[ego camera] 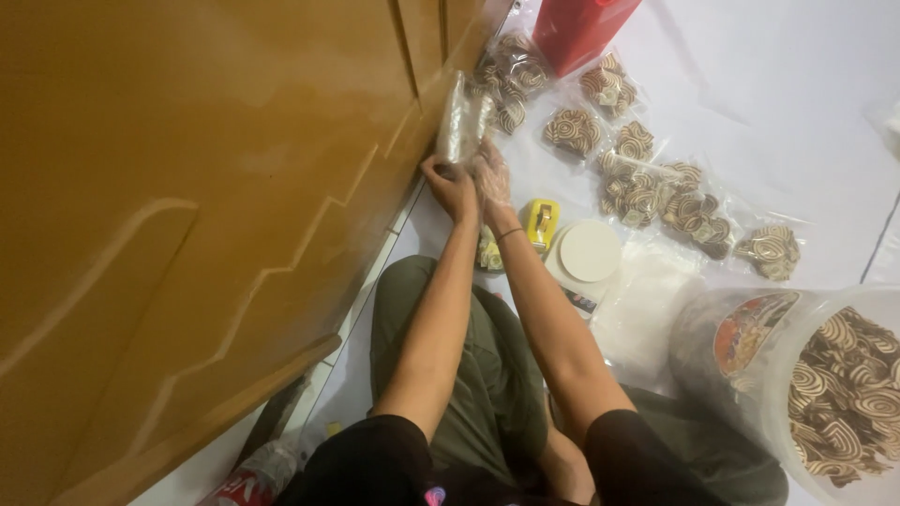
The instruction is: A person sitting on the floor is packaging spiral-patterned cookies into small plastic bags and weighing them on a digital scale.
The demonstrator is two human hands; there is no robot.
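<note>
Down on the white floor (806, 112), against the brown wooden door (187, 206), both hands gripped one crinkly clear bag (462, 117) stood upright: the left hand (450, 186) bare and closed at its base, the right hand (491, 178) in a thin plastic glove, fingers curled around it. Behind lay glossy packets of brown-and-cream swirled cookies (647, 192), a yellow tape dispenser (541, 222), a round white lid (590, 250) and a translucent tub (834, 384) with an oval red label.

Cookies (848, 394) in bucket: brown-and-cream swirl pattern. Tape dispenser (541, 223): yellow. Round lid (590, 250): cream. Door (187, 187): amber-brown. Trousers (487, 375): olive green. Container (586, 28): red.
</note>
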